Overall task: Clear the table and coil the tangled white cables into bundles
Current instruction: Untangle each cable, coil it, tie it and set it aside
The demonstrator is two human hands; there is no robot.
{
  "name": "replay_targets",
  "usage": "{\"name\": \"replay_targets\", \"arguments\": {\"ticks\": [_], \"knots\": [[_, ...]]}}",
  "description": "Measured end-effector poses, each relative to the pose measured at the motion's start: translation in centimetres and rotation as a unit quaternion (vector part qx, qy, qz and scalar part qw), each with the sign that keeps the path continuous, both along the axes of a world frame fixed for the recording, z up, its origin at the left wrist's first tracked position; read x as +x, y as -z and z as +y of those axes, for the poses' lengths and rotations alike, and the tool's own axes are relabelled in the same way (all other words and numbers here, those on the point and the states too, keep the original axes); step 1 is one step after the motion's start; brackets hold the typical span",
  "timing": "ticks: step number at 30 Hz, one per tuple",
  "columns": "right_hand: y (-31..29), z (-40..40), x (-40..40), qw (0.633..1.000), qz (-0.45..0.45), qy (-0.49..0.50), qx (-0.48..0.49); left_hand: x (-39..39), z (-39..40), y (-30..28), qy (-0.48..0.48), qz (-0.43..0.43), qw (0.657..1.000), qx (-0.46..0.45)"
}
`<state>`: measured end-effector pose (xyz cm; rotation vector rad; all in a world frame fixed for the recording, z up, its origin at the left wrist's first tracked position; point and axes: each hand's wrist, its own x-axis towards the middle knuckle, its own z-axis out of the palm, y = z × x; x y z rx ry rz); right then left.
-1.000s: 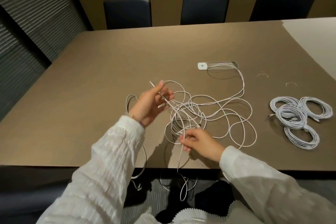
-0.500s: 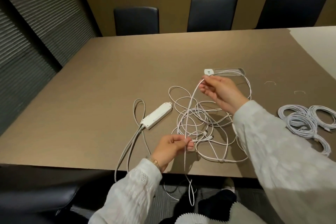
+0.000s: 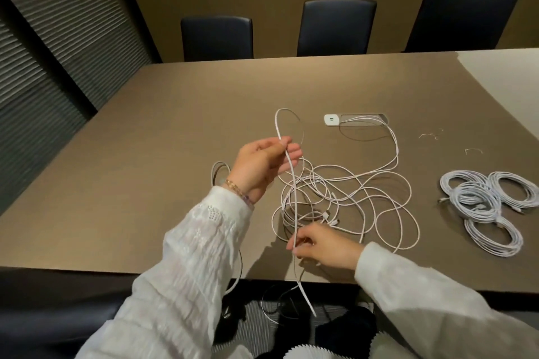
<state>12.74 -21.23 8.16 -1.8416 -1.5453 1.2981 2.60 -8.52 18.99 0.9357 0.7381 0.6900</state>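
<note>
Left hand raised above table, fingers curled round cable, loop arcing toward 12 o'clock. Right hand at near edge pinches same cable; end hangs off toward 6. Tangle mid-table. Coiled bundles at 3 o'clock.

Single head-worn wide-angle view, looking forward and down from the near edge of the table. Close range: both sleeves fill the 6 o'clock area. Three chairs line the far edge toward 12 o'clock. Slatted wall at 10 o'clock. No second view, so no overlap.
</note>
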Motion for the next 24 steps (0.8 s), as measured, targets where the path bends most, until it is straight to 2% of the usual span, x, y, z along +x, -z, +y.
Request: {"name": "replay_targets", "arguments": {"ticks": [2, 4, 7, 11, 13, 19, 20, 22, 24], "knots": [[0.4, 0.1, -0.2, 0.999, -0.005, 0.024, 0.049, 0.2, 0.4, 0.2, -0.030, -0.007, 1.000, -0.007], [-0.3, 0.4, -0.3, 0.993, 0.061, 0.063, 0.076, 0.0, 0.3, 1.1, -0.028, 0.037, 0.999, -0.007], [-2.7, 1.4, 0.0, 0.967, 0.189, 0.140, 0.102, -1.0, -1.3, 3.7, 0.022, 0.121, 0.991, -0.044], [-6.8, 3.1, 1.6, 0.909, 0.302, 0.242, 0.153, -2.7, -4.6, 6.6, 0.133, 0.148, 0.979, -0.046], [-8.5, 3.9, 2.6, 0.886, 0.326, 0.280, 0.173, -3.1, -5.7, 6.8, 0.156, 0.137, 0.978, -0.022], [-10.3, 5.7, 4.4, 0.826, 0.378, 0.364, 0.207, -3.7, -5.8, 6.2, 0.103, 0.172, 0.970, 0.138], [-10.1, 5.7, 4.2, 0.828, 0.373, 0.366, 0.202, -3.6, -5.7, 5.8, 0.092, 0.173, 0.969, 0.150], [-9.0, 5.2, 3.6, 0.858, 0.340, 0.347, 0.169, -3.2, -5.0, 4.7, 0.065, 0.156, 0.972, 0.164], [-7.4, 4.0, 2.8, 0.918, 0.261, 0.268, 0.128, -2.7, -4.3, 3.1, 0.047, 0.115, 0.980, 0.153]]}}
